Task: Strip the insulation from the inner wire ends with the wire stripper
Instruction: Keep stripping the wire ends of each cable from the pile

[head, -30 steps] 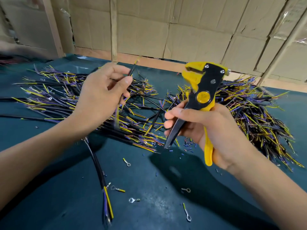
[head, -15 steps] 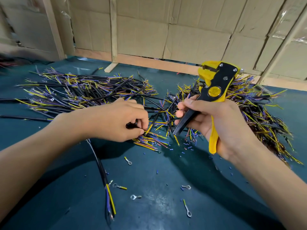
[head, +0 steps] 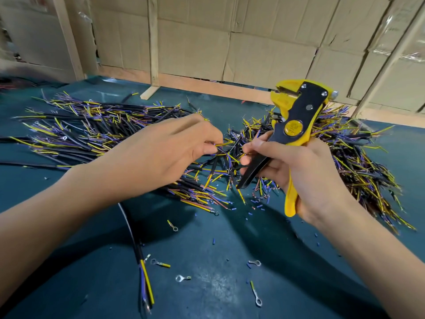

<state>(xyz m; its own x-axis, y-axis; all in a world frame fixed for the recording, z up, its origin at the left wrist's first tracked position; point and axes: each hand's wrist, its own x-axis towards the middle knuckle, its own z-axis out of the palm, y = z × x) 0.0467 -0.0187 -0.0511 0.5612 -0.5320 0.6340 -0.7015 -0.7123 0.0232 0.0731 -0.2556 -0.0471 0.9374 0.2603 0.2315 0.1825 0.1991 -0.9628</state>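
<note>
Looking down at the dark teal bench [head: 207, 284], you see nearest you a few loose silver ring terminals [head: 182, 278] and one black cable with yellow and purple cores [head: 145, 279] trailing toward the front edge. Small blue and brown scraps of cut insulation [head: 256, 203] lie scattered just beyond. Your right hand [head: 305, 176] curls round the yellow and black wire stripper [head: 292, 134], held upright with its head above your fingers and its handles spread apart in your grip. Your left hand [head: 165, 153] reaches across from the left, thumb and forefinger pinching a thin yellow and purple inner wire end [head: 222, 146] just beside the stripper's black handle, apart from the tool's head. Under and behind both hands lie two heaps of short black cables with yellow and purple wire ends [head: 96, 132], one left, one right. Farthest back stand cardboard sheets and pale wooden battens [head: 153, 42].
</note>
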